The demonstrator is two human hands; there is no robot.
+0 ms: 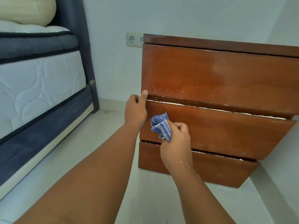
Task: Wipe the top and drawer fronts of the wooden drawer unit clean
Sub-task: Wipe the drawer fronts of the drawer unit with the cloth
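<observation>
Head view: right hand [176,143] fingers [182,126] clutch the striped cloth [161,126] on the middle drawer front [226,126]. Just left of them, left hand [135,110] grips the edge of the wooden drawer unit [210,70].

Pale floor [68,159] — drawer unit [218,75]; bed [40,97] on it

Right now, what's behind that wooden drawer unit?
A white wall and a double wall socket at its upper left corner. The drawer unit covers part of the socket's right outlet; anything else behind it is hidden.
</observation>
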